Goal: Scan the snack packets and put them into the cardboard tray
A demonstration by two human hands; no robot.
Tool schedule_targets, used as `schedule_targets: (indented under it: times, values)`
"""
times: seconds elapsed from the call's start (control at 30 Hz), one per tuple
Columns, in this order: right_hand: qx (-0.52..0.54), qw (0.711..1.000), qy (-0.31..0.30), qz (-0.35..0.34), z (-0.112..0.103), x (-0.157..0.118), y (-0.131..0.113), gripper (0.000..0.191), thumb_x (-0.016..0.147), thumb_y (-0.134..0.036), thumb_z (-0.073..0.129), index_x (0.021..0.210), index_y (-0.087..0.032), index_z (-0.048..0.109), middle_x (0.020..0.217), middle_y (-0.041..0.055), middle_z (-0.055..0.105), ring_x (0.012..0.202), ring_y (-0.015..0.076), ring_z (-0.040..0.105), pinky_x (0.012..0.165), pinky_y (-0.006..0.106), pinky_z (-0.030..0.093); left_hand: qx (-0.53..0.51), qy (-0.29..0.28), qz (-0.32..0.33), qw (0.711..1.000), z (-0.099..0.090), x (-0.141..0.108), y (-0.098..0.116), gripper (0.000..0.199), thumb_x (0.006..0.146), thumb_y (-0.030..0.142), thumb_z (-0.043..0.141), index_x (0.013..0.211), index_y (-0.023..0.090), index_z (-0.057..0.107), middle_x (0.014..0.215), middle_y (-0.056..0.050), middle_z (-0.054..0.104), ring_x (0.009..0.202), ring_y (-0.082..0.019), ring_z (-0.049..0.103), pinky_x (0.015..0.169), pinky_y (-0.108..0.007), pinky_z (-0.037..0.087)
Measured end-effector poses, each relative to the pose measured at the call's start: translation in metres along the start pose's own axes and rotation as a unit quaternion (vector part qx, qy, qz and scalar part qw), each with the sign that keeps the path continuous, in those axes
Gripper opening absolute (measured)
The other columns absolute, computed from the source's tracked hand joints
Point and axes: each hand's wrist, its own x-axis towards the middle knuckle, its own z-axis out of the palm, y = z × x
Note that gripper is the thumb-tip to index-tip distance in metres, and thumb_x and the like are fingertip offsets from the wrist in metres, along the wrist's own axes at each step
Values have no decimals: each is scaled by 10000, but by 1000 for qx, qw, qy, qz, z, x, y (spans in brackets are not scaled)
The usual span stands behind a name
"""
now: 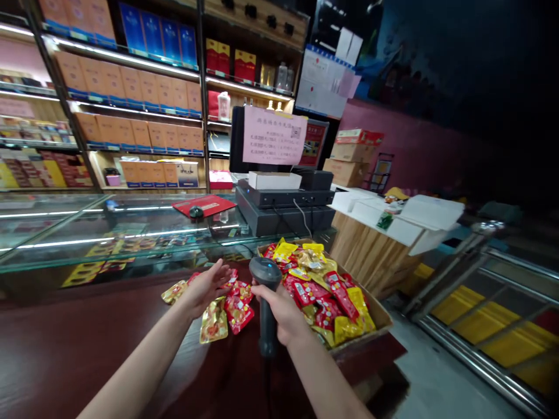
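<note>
The right hand (279, 308) is grasping a handheld barcode scanner (267, 329) by its handle, which seems stiff and light. The left hand (205, 289) is open, just beside soft, slippery foil snack packets (226, 319) on the desk (87, 343).

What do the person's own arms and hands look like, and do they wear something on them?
The left hand and right hand are bare: no gloves, rings or watch show. The left forearm and right forearm are slim, with no sleeve up to the picture's bottom edge, and no markings.
</note>
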Motion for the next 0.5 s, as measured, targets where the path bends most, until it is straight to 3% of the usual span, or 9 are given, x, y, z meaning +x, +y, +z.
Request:
schedule_targets:
  times: [0.17,0.33,0.5]
  values:
    - [-5,1000,0,10,11,4,28,320,553,-213,738,869,-193,693,844,11,719,825,185,641,793,285,461,91,3,23,996,-26,3,-9,459,818,474,570,1104,116,589,1186,-179,603,964,-248,639,752,-352,537]
    - [-57,998,38,2,3,13,45,333,574,-260,730,890,-161,693,876,29,718,881,209,629,847,307,437,298,-12,7,954,-37,14,-11,501,731,546,619,941,92,653,939,-153,685,698,-215,662,528,-293,529]
    - [-73,995,60,9,-2,20,50,302,581,-264,729,865,-169,694,848,19,720,863,196,636,825,295,449,333,-44,-19,942,-40,21,-20,468,694,573,626,825,124,654,829,-98,691,625,-193,651,467,-260,502]
